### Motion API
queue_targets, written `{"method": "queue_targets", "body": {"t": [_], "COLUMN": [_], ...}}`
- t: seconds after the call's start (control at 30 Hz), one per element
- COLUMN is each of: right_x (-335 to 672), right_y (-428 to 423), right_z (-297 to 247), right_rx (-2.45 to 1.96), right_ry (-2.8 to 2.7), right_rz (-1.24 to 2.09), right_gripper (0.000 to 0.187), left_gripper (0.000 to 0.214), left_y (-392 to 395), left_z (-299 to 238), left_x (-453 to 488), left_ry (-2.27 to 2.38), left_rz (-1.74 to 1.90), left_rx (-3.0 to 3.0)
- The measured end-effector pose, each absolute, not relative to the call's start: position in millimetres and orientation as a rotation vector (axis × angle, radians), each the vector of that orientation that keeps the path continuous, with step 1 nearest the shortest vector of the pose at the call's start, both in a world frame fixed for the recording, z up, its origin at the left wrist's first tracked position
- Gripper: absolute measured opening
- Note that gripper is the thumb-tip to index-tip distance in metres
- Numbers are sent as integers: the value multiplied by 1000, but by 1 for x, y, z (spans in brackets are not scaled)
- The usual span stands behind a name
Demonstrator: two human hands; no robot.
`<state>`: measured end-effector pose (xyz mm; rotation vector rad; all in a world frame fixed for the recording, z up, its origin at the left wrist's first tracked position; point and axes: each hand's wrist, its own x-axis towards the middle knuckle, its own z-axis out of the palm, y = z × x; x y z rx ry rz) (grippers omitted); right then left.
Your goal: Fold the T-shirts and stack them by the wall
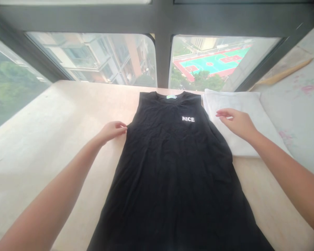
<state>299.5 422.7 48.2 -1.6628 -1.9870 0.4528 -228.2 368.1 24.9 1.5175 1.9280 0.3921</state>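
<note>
A black sleeveless shirt (170, 167) with white "NICE" lettering on its chest lies spread face up, its neckline toward the window and its lower part running out of view at the bottom. At the left armhole edge, my left hand (113, 131) pinches the fabric between thumb and fingers. My right hand (237, 122) is apart from the shirt, to the right of its other armhole. Its fingers are loosely bent, with a small gap to the thumb and nothing between them. Beneath that hand lies a folded white cloth (253, 104), partly touching the shirt's right side.
The shirt rests on a pale marble-like ledge (54, 139). Grey window frames (162, 62) border it at the back, with buildings and a sports court visible outside. On the right is a pale flower-patterned fabric (303, 115).
</note>
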Motion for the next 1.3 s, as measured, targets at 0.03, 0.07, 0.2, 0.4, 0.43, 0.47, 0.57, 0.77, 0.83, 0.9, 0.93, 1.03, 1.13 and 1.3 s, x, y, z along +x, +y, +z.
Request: {"method": "queue_targets", "body": {"t": [0.03,0.07,0.2,0.4,0.43,0.47,0.57,0.77,0.83,0.9,0.93,1.03,1.13,1.3], "right_x": [300,299,292,292,292,292,288,275,270,267,266,269,286,334], "right_y": [418,416,415,419,419,420,421,423,426,431,433,437,438,440], "right_z": [47,46,49,55,57,58,64,67,66,66,66,72,83,85], "right_rx": [-1670,-1666,-1563,-1571,-1609,-1656,-1819,-1953,-1949,-1904,-1866,-1755,-1753,-1722], "right_ry": [-2025,-2078,-2400,-2672,-2704,-2734,-2788,-2884,-2925,-2971,-2981,-2903,-2657,-2091], "right_rz": [429,404,454,354,348,353,391,397,431,523,584,775,1028,1437], "right_gripper": [30,29,27,30,31,32,38,52,48,38,33,25,21,23], "left_gripper": [40,40,36,30,30,29,31,45,43,38,36,33,33,32], "left_y": [363,361,371,382,382,383,386,385,384,384,384,383,380,376], "left_z": [27,28,29,30,30,30,29,29,30,30,31,31,31,24], "left_x": [-223,-219,-207,-208,-208,-209,-208,-198,-196,-197,-198,-207,-222,-241], "left_ry": [1922,1923,1956,1920,1915,1917,1929,1785,1744,1722,1721,1761,1843,1952], "left_rz": [385,383,395,390,388,390,399,365,344,332,335,369,393,386], "left_rx": [1522,1536,1637,1687,1682,1675,1655,1532,1478,1442,1431,1412,1393,1401]}}
